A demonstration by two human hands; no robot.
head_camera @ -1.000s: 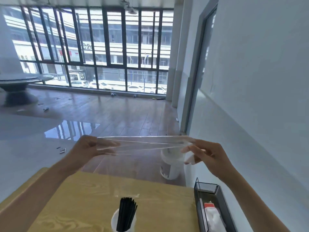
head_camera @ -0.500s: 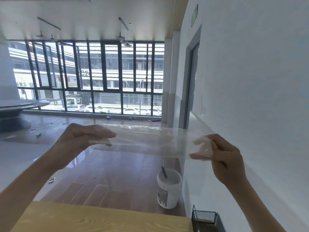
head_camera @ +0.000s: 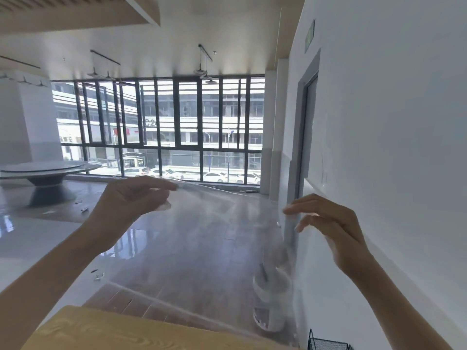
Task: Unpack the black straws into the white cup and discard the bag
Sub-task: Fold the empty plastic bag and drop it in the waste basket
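Observation:
An empty clear plastic bag (head_camera: 222, 238) hangs spread wide in front of me, above the far edge of the wooden table (head_camera: 106, 329). My left hand (head_camera: 131, 198) pinches its upper left corner between thumb and fingers. My right hand (head_camera: 326, 221) pinches its upper right edge. The sheet drapes down from both hands and the floor shows through it. The white cup and the black straws are out of view below the frame.
A white bucket (head_camera: 271, 299) stands on the wooden floor by the wall, seen through the bag. A black wire basket (head_camera: 326, 343) sits at the table's right corner. The white wall runs along my right. A round table (head_camera: 43, 170) stands far left.
Both hands have risen and the view has tilted up, so the cup and straws have left the frame. The bag, a narrow folded strip before, now hangs open as a wide sheet.

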